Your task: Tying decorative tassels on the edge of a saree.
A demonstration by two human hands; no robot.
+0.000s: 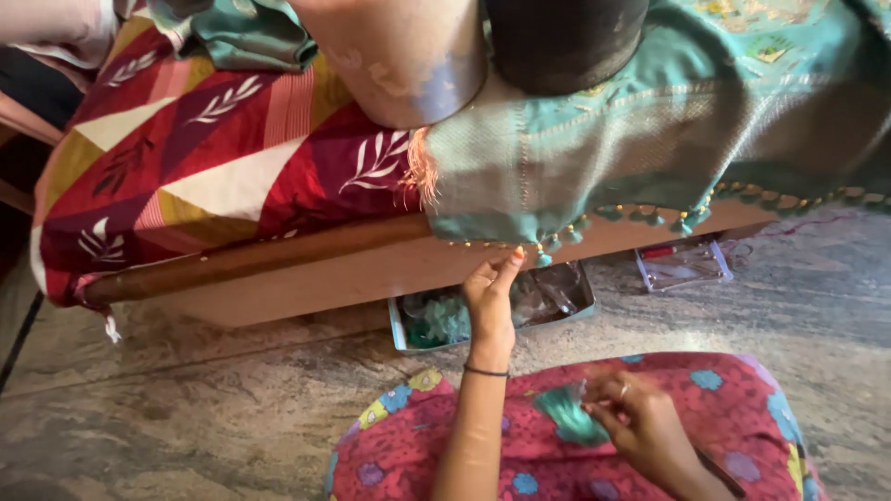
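Teal fabric edge (594, 218), tasselled, runs across centre frame; my left hand (489, 295) pinches it from below, right hand (640, 422) apparently holding thread, lower right.

Teal gold-trimmed cloth (650, 139); red leaf-patterned bedsheet (213, 158); pink floral garment (557, 445).

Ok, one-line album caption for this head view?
Left hand pinches the teal cloth's tasselled edge while right hand rests on a floral lap.
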